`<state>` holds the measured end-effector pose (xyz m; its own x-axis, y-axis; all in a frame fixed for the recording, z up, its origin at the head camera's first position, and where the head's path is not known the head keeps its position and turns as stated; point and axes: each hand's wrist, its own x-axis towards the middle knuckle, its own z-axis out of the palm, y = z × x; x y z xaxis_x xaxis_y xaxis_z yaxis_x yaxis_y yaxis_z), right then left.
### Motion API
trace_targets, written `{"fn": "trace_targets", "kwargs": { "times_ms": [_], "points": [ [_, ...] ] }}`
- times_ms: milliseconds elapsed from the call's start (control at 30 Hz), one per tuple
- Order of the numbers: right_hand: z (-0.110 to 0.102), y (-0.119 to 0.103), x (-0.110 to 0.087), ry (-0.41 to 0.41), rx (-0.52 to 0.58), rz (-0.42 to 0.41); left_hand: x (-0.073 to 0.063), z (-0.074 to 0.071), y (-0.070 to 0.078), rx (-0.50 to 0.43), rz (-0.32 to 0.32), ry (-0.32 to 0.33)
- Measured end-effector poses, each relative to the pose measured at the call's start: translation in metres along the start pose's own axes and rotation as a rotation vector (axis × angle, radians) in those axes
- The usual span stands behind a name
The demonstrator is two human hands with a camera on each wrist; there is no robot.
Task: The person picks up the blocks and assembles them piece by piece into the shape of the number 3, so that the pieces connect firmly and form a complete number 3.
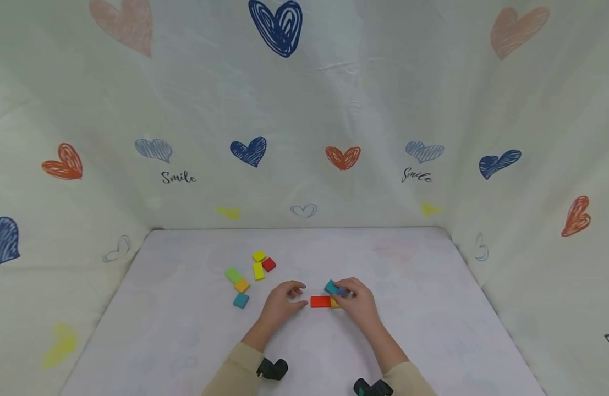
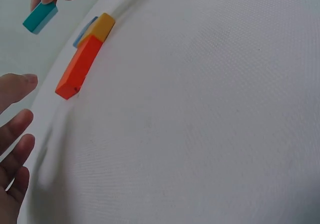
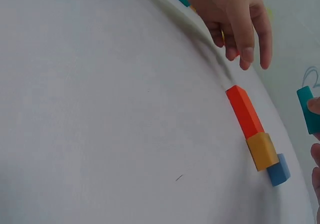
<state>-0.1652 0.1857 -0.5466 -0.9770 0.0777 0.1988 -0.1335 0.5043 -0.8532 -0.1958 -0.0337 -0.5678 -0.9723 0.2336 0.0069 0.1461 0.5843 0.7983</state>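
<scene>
My right hand point(image 1: 360, 303) pinches a teal block point(image 2: 40, 18) between thumb and fingers, raised above the table. Below it a row lies on the white surface: a red-orange block point(image 1: 320, 302) touches a yellow-orange block point(image 3: 262, 151) end to end, and a blue block point(image 3: 279, 171) sits against the far side of the yellow-orange one. In the head view, my right fingers partly cover that end of the row. My left hand point(image 1: 283, 301) hovers just left of the red-orange block, thumb and fingers apart, holding nothing.
Left of the row, farther back, lie several loose blocks: two yellow point(image 1: 258, 271), one red point(image 1: 268, 264), one green point(image 1: 232, 275), one orange point(image 1: 242, 285) and one teal point(image 1: 241, 300). A white curtain point(image 1: 304, 110) printed with hearts encloses the table point(image 1: 408, 264) behind and at both sides.
</scene>
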Motion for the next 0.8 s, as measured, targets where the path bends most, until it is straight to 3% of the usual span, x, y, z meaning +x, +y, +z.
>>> {"fn": "trace_targets", "kwargs": {
  "times_ms": [300, 567, 800],
  "points": [
    [-0.005, 0.019, -0.019, 0.106, 0.022, 0.051, 0.000, 0.010, -0.007, -0.049, 0.019, 0.020],
    [-0.004, 0.030, -0.036, 0.172, 0.031, 0.106, 0.000, 0.017, -0.009, 0.039, -0.005, 0.028],
    [-0.004, 0.037, -0.046, 0.194, -0.016, 0.189, -0.002, 0.022, -0.007, 0.138, 0.034, 0.098]
  ]
}}
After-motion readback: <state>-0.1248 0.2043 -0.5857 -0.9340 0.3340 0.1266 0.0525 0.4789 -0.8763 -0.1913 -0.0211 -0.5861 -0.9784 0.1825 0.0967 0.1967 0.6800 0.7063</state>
